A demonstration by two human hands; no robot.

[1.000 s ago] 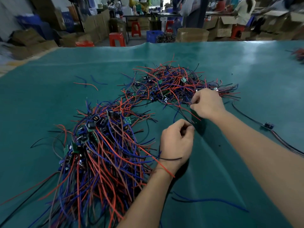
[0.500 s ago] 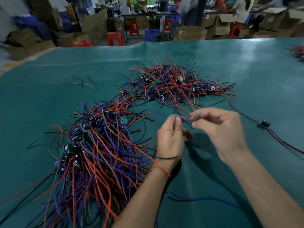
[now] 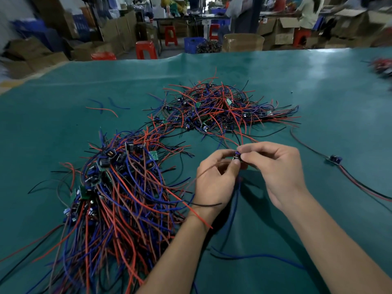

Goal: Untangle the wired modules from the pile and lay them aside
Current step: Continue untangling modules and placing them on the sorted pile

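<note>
- The wide teal-green vinyl table cover [image 3: 318, 85] carries everything; places below are given relative to the small module pinched between the two hands.
- The big near tangle of red, blue and black wires with small green circuit boards [image 3: 110, 198] lies left of the held module and nearer the person. It is dense, so any wire crossing into it is better lifted up and away than dragged through.
- The smaller far tangle of mostly red wires with little dark modules [image 3: 220, 109] sits just beyond the held module. Red strands trail from it toward the hands, and I judge the held piece may not be fully free of them.
- The left hand [image 3: 214, 181] is curled, thumb and forefinger pinching the module from its left, with a red-brown lead arching over the knuckles.
- The right hand [image 3: 277, 170] is also curled, its fingertips pinching the same module from the right.
- One freed dark module with red and black leads [image 3: 334, 159] lies well to the right of the held module, apart from both tangles. This looks like the lay-aside spot.
- The small purple-and-black wired module [image 3: 237, 156] is held above the cover between the fingertips, and a blue lead hangs down from it. To do this step well, hold the body, not the solder joints. Follow each lead out by sliding, without yanking.
</note>
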